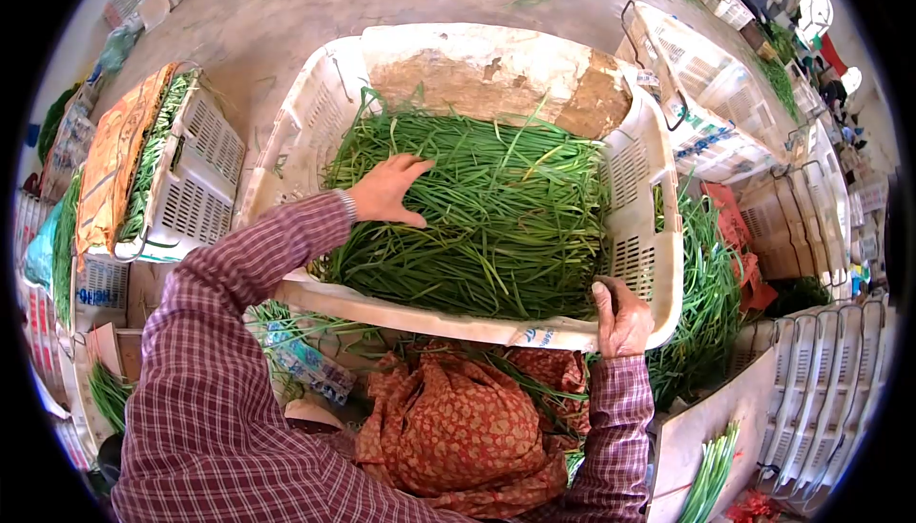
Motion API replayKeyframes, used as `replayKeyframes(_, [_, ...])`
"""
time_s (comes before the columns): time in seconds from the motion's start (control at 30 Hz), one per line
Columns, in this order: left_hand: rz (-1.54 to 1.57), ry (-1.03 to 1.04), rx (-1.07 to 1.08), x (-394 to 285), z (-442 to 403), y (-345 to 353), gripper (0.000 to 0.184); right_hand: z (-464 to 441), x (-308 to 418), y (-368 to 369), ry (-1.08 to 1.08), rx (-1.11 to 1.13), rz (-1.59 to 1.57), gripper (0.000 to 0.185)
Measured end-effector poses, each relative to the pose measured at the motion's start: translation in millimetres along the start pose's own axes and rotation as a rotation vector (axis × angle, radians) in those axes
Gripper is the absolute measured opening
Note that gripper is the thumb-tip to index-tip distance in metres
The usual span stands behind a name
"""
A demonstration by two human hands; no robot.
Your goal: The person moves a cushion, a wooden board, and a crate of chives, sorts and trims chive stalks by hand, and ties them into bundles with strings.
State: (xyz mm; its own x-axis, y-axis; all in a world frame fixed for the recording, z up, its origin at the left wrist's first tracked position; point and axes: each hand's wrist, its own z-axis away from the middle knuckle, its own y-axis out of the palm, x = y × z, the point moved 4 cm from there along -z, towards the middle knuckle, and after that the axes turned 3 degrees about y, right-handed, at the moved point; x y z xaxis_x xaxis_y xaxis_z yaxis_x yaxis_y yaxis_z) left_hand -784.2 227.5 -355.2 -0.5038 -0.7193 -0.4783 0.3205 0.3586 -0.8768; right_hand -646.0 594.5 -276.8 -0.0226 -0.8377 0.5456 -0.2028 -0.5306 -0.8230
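Left hand (391, 193): half-open, empty, over greens (506, 218)
Right hand (625, 318): clasping crate rim (477, 329)
Crushed leaves: likely if left palm presses hard

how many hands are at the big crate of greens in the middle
2: the left hand is on or just over the greens; the right hand holds the crate by its near rim, close to the right corner. I see no others there.
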Motion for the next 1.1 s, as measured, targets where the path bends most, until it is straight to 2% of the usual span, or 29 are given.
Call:
replayKeyframes(0.07, [-0.210,-0.074,0.064,10,-23,20,0.107,0,2,-1,-0.024,-0.024,0.005,0.026])
replayKeyframes(0.1, [-0.138,-0.134,0.108,18,-33,30,0.118,0,0,0,-0.037,-0.033,0.012,0.026])
replayKeyframes(0.13, [-0.137,-0.130,0.112,22,-39,40,0.118,0,-1,0,-0.032,-0.033,0.014,0.026])
replayKeyframes(0.2, [-0.148,-0.264,0.185,18,-42,56,0.122,-1,0,0,-0.020,-0.017,0.023,0.025])
replayKeyframes(0.27, [-0.181,-0.248,0.218,3,-35,75,0.125,-2,3,-2,-0.006,-0.012,0.024,0.023])
replayKeyframes(0.33, [-0.319,-0.131,0.297,-17,-24,93,0.127,-1,2,0,0.007,-0.005,0.023,0.022])
replayKeyframes(0.47, [-0.442,-0.037,0.227,-17,-16,109,0.119,-1,0,2,0.004,-0.048,-0.016,0.023])
replayKeyframes(0.6, [-0.329,-0.112,0.094,2,-27,94,0.096,0,-3,0,0.033,-0.043,-0.034,0.022])
replayKeyframes(0.63, [-0.330,-0.111,0.096,10,-28,94,0.096,0,-2,-1,0.045,-0.043,-0.025,0.021])
replayKeyframes(0.7, [-0.063,-0.092,0.055,27,-28,97,0.068,1,-1,-1,0.024,-0.071,-0.034,0.021])
replayKeyframes(0.73, [-0.063,-0.088,0.059,33,-30,93,0.068,1,0,-2,0.004,-0.098,-0.043,0.020])
replayKeyframes(0.83, [0.303,-0.182,-0.052,52,-33,68,0.036,2,-2,-2,0.014,-0.089,-0.036,0.019])
replayKeyframes(0.87, [0.496,-0.238,-0.004,55,-33,57,0.046,2,-2,-2,0.021,-0.087,-0.039,0.019])
replayKeyframes(0.93, [0.813,-0.442,-0.147,83,-26,57,0.075,3,-2,-3,0.026,-0.088,-0.039,0.018])
replayKeyframes(0.97, [0.854,-0.446,-0.135,106,-29,62,0.089,2,-2,-4,0.021,-0.085,-0.020,0.016])
replayKeyframes(1.0, [0.850,-0.445,-0.138,96,-26,49,0.089,2,-1,-4,0.015,-0.082,0.000,0.014])
replayKeyframes(1.07, [1.164,-0.536,-0.175,79,-19,24,0.070,3,0,-5,0.013,-0.092,0.004,0.014])
replayKeyframes(1.1, [1.159,-0.535,-0.181,78,-18,15,0.070,3,1,-5,0.015,-0.099,0.011,0.014])
